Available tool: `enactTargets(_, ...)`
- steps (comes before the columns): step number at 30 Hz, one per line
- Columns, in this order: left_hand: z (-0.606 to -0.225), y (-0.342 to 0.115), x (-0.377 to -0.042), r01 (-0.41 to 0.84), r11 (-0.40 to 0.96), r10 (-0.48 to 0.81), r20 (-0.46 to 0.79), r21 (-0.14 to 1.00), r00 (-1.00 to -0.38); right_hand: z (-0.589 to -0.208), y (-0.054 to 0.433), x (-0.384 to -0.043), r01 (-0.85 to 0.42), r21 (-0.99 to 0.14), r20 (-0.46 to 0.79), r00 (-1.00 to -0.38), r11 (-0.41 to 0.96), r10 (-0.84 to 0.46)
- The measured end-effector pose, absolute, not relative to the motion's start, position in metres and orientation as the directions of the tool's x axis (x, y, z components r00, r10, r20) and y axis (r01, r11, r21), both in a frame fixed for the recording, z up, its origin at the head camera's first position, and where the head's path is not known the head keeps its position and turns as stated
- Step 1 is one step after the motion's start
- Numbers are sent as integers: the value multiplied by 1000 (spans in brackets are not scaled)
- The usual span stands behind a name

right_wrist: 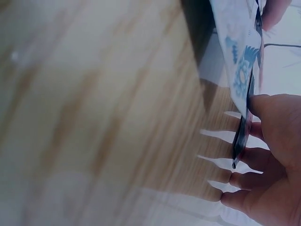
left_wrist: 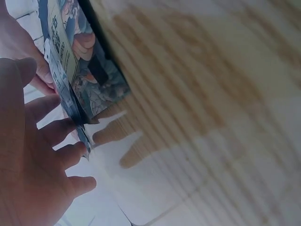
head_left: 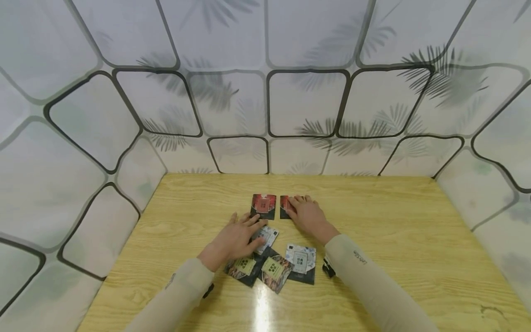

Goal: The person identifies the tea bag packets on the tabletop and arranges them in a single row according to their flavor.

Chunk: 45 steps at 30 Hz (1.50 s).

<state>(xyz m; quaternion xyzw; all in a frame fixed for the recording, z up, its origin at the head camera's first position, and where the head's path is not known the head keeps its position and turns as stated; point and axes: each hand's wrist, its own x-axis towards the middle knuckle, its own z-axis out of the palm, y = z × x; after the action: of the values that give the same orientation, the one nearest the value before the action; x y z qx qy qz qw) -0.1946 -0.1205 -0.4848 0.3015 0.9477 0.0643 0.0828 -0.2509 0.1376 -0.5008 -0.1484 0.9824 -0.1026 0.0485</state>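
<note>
Flat square packets lie on the wooden table. My left hand, fingers spread, reaches over a white and blue packet, its fingertips at the lower edge of a red and black packet. My right hand rests with extended fingers on a second red and black packet, hiding most of it. Nearer me lie two dark packets with yellow labels, a left one and a middle one, and another white and blue packet. The right wrist view shows that white packet's raised edge near my thumb.
The wooden table extends to both sides of the packets. Behind it and at its sides stand pale walls with dark rounded outlines and leaf prints. Dark wrist straps show under both sleeves.
</note>
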Motion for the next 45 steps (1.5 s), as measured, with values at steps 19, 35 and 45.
enactTargets(19, -485, -122, -195, 556, 809, 581, -126, 190, -804, -504, 137, -251, -279, -228, -68, -951, 933, -301)
enactTargets(35, -482, -127, -187, 644, 747, 662, -99, 168, -743, -503, 137, -250, -276, -236, -48, -954, 932, -295)
enactTargets(45, -487, -152, -182, 568, 803, 586, -68, 180, -808, -501, 137, -249, -277, -246, -47, -954, 929, -297)
